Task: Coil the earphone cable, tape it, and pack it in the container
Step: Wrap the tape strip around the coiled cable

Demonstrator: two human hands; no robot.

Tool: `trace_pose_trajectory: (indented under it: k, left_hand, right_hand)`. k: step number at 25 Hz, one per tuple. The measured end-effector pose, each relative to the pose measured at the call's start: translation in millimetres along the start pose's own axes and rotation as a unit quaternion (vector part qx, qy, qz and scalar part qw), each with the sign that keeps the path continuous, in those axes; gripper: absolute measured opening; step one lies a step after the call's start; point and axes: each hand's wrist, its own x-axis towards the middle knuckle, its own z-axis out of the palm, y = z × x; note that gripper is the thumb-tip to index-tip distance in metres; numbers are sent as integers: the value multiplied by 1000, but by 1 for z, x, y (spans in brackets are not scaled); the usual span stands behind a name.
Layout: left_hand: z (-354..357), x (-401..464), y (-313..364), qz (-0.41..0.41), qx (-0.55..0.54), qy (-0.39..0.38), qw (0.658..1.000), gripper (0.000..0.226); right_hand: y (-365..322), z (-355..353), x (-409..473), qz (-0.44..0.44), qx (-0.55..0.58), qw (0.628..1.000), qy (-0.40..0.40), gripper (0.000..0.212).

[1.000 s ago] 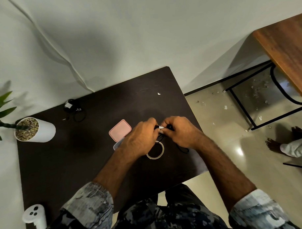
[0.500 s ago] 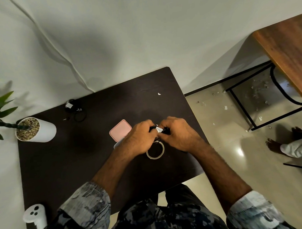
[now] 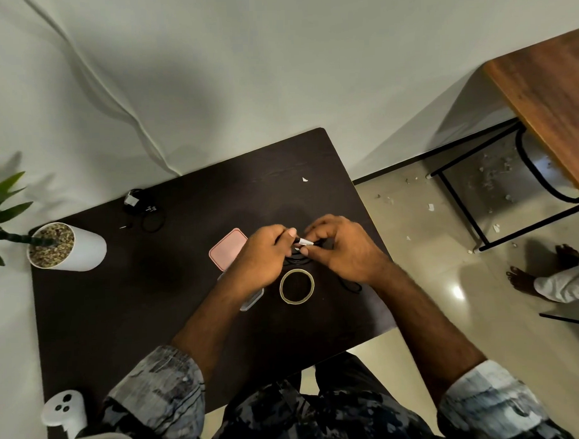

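Note:
My left hand (image 3: 261, 256) and my right hand (image 3: 341, 247) meet above the dark table (image 3: 146, 296), both pinching a black earphone cable (image 3: 297, 258) with a small white strip of tape (image 3: 304, 241) between the fingertips. A loop of the cable trails out under my right wrist (image 3: 351, 286). A roll of clear tape (image 3: 296, 286) lies flat just below the hands. The pink container lid (image 3: 227, 249) rests left of my left hand. The clear container (image 3: 251, 301) peeks out beneath my left forearm, mostly hidden.
A white plant pot (image 3: 67, 246) stands at the table's left edge. Another coiled black cable with a plug (image 3: 143, 209) lies at the back. A white controller (image 3: 63, 412) sits at the front left corner. A wooden table (image 3: 546, 102) and a person's bare feet (image 3: 526, 276) are at the right.
Both hands have stayed together on the cable, shifting slightly. The fingers have reworked their pinch, and the white tape strip now shows more clearly between them.

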Motion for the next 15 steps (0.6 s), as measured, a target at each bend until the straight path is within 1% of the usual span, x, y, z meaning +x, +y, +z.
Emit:
trace_pose_trajectory:
  k: [2,4,6,7,9,13,15]
  left_hand:
    - [0,2,-2,-41,-123,9,992,35]
    - [0,1,-2,-93,-244,13,965,33]
    - [0,-1,-1,-143,-315,10,938,35]
    - [-1,-2,-4,-158,-336,7,928,37]
    - [-3,-3,-8,-166,-356,6,919,40]
    - [-8,-4,-22,-175,-334,19,926,32]
    - [-11,-7,-26,-182,-380,-5,907,31]
  right_hand:
    - [-5,-1,1,40,109,993,-3,8]
    - [-11,1,3,77,227,971,1,15]
    - [-17,4,4,110,325,939,14,20]
    - [-20,6,6,122,351,928,24,20]
    - [-24,11,9,140,378,914,41,17]
    - [-25,22,13,161,384,908,54,14]
    - [-27,27,16,168,373,911,56,14]
